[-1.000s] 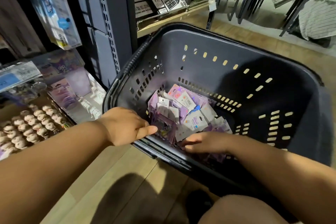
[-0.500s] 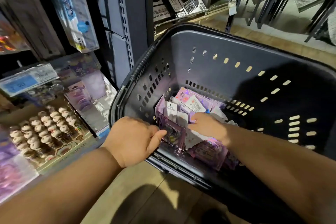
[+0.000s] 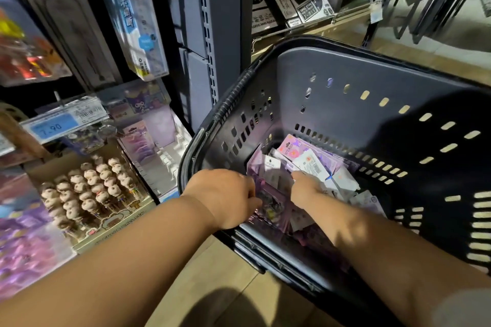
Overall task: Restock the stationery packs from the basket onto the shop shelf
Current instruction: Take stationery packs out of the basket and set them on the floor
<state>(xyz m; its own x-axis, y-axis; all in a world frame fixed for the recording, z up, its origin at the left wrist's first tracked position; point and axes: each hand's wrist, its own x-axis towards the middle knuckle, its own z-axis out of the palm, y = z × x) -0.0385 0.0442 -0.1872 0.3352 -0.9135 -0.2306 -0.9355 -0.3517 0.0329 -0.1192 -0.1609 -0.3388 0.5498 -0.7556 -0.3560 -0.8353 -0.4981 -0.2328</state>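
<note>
Two bare hands reach into the dark basket, seen from our one head view, which looks down past both forearms. Our left hand sits over the basket's near rim, at its left corner, with the fingers curled onto the edge of an upright purple pack just inside that rim. Our right hand is deeper in the basket, just right of the purple pack, and its fingers are sunk among the stationery packs, so we cannot tell whether it grips one.

Those packs, pink, purple and white with barcode labels, lie heaped on the basket's floor against its left wall; none is out of the basket yet. Left of the basket stands the shop shelf, dim and partly blurred. On it, level with the basket's left rim, is a box of round-headed figures, and above that a blue price tag. Beneath the basket is a wooden floor.
</note>
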